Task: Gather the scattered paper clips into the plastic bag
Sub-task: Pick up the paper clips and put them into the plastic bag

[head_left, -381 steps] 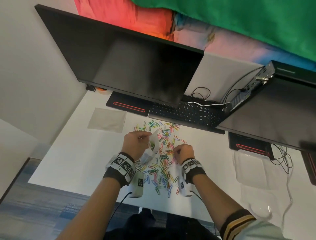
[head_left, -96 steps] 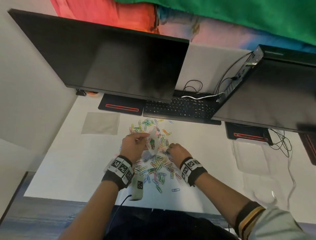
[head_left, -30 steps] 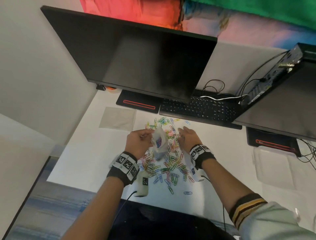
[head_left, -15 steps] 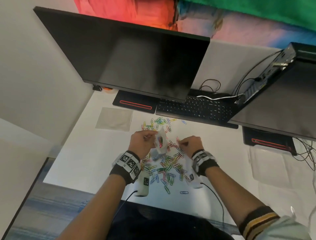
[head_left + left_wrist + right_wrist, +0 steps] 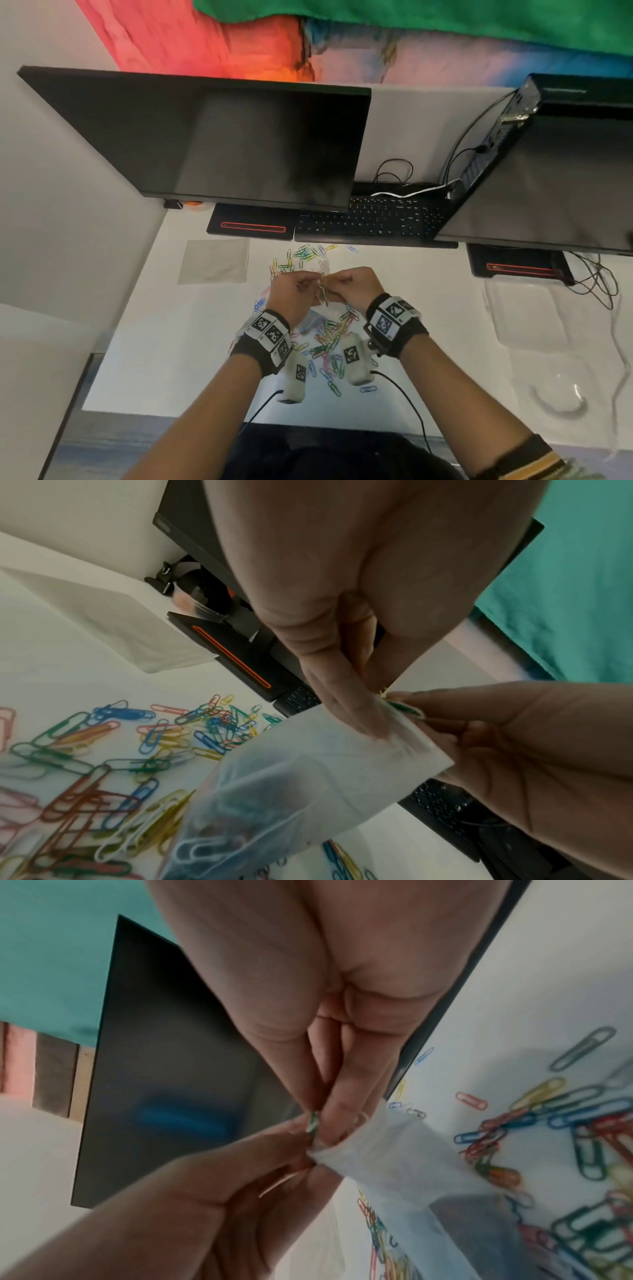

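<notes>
Both hands met above the white desk [image 5: 178, 342], right over the mess; the left hand [image 5: 293, 291] pinched the top edge of the plastic bag [image 5: 308, 772] between thumb and fingers, and the bag hung down from that pinch, cloudy, with a clump of clips showing through its lower part; the right hand [image 5: 354, 286] was up against the bag's mouth, fingertips pressed together on a green paper clip [image 5: 404, 708], which sat right at the opening, touching the plastic; whether it was inside yet, could not be told from the wrist views; below, the scattered paper clips [image 5: 329, 342] lay spread across the desk in blue, yellow, green, red and white, some between the wrists and a smaller bunch nearer the black keyboard [image 5: 370, 219]; a flat clear plastic sheet [image 5: 214, 260] lay off to the left of the pile, well apart from the hands; a dark monitor [image 5: 212, 140] loomed over the far edge.
</notes>
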Demonstrator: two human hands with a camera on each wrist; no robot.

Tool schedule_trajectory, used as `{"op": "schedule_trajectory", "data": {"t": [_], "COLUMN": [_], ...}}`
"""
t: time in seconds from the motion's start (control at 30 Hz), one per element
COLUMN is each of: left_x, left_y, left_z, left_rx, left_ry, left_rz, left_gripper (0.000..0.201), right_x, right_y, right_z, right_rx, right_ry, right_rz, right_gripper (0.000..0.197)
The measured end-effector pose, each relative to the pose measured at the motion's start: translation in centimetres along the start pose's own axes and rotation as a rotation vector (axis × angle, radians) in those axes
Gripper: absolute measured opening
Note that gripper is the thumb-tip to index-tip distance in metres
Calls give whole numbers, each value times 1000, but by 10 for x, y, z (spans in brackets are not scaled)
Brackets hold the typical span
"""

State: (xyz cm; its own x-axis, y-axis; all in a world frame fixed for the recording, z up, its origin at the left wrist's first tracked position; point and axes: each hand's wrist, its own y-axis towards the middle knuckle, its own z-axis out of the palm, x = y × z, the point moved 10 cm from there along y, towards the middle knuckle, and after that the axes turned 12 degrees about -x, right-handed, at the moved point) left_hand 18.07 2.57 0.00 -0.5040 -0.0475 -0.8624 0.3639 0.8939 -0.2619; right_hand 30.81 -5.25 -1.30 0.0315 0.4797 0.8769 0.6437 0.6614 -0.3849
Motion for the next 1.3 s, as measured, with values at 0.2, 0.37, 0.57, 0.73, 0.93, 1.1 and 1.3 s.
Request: {"op": "schedule_trajectory", "data": {"t": [0.2, 0.37, 0.57, 0.73, 0.93, 1.1, 1.3], "left_x": [-3, -3, -3, -7, 7, 20, 37], "left_y": [4, 8, 15, 20, 27, 36, 43], "left_z": [-5, -10, -43, -67, -98, -137, -162], "left_rx": [20, 15, -52, -74, -106, -169, -223], "left_ry": [30, 59, -58, -132, -150, -184, -120], "left_rz": [35, 71, 26, -9, -26, -54, -43], "left_gripper": [21, 22, 22, 20, 19, 21, 21], "right_x": [12, 31, 77, 80, 78, -13, -41], "right_y": [4, 5, -6, 5, 32, 103, 115], "right_z": [19, 32, 30, 43, 27, -3, 58], "right_rx": [-37, -43, -18, 224, 6, -278, -158], "right_ry": [-336, -615, -476, -212, 26, -607, -937], "right_rz": [-155, -363, -592, -372, -319, -120, -231], "right_gripper": [16, 18, 15, 9, 11, 45, 65]}}
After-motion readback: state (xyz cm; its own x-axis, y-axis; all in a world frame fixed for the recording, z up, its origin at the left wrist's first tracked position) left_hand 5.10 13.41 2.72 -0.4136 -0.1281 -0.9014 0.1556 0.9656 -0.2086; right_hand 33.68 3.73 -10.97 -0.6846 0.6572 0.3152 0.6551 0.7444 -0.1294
